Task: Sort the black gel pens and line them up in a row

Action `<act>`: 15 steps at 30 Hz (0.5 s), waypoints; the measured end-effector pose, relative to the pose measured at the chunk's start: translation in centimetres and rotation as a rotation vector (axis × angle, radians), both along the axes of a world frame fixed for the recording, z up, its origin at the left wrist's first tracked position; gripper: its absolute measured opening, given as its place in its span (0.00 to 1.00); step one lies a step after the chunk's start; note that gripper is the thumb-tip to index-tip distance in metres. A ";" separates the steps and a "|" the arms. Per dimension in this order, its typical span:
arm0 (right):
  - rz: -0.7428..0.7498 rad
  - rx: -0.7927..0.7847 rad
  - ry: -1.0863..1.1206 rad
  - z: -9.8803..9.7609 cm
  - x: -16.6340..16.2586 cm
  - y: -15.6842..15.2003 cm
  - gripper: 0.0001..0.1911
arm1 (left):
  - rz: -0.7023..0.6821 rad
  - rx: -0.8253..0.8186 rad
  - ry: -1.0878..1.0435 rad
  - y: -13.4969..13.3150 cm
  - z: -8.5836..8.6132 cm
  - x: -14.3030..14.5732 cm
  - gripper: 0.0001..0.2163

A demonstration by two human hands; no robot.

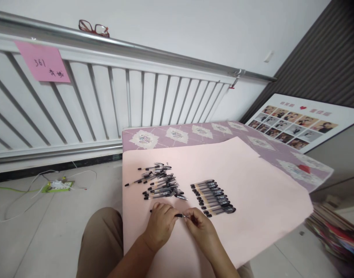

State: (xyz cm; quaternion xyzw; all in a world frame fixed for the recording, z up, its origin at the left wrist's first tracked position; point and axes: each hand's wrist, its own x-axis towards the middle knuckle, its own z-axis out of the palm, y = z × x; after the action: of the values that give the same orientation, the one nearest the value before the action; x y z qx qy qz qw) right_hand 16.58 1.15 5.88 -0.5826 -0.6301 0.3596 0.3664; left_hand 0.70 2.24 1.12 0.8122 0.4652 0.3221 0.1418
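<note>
Over the near part of the pink paper sheet (252,185), my left hand (162,221) is closed around the barrel of a black pen (179,215). My right hand (199,222) pinches at the pen's silvery tip end with thumb and forefinger; whether a small separate part sits between those fingers is hidden. Just beyond the left hand lies a loose pile of pens (162,183), clear-barrelled with black ends, pointing various ways. Beyond my right hand is a neat row of capped pens (214,197), side by side with their black caps toward the right.
A purple patterned cloth (201,132) covers the table under the paper. White radiator (162,96) stands behind it, with red glasses (94,29) above. A framed photo board (298,121) leans at the right. On the floor are a power strip (58,186) and a stack of papers (336,231).
</note>
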 end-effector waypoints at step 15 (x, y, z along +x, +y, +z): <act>0.001 -0.031 0.003 -1.1 0.4 0.0 0.06 | -0.022 -0.004 -0.008 0.0 0.0 0.0 0.06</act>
State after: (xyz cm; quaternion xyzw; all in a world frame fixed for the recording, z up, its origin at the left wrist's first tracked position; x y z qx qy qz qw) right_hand 16.97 1.19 4.76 -0.5873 -0.6242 0.3705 0.3581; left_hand 0.68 2.25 1.14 0.8157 0.4562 0.3230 0.1490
